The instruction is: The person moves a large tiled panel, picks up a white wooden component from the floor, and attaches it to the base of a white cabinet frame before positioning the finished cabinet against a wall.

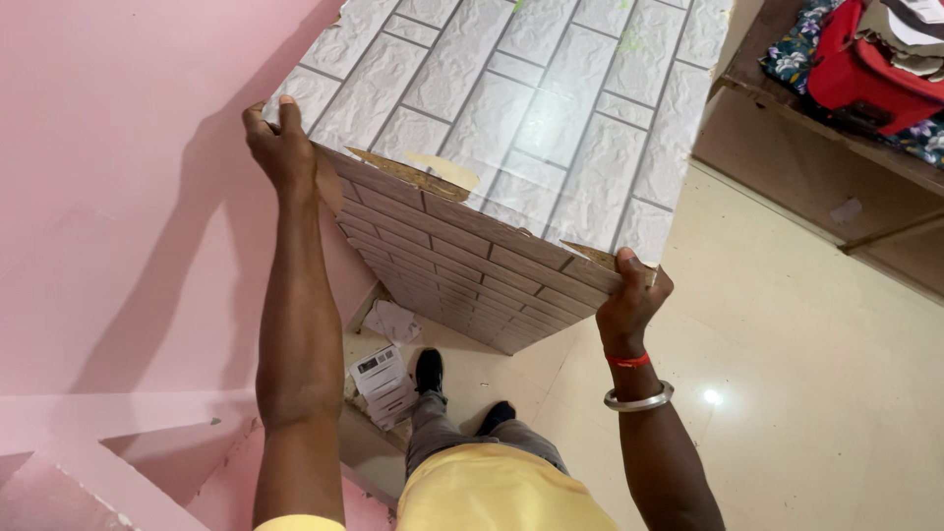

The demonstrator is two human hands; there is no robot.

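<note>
Panel (511, 118) with white brick pattern is gripped at its lower corners by left hand (280, 147) and right hand (629, 300), keeping it flat against the pink wall (118, 197)

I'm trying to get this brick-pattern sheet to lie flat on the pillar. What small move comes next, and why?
Probably press the sheet's lower edge flat at the corner. The left hand and right hand pinch its two ends, yet a torn brown flap lifts between them, and the brick panel below already lies flat.
</note>
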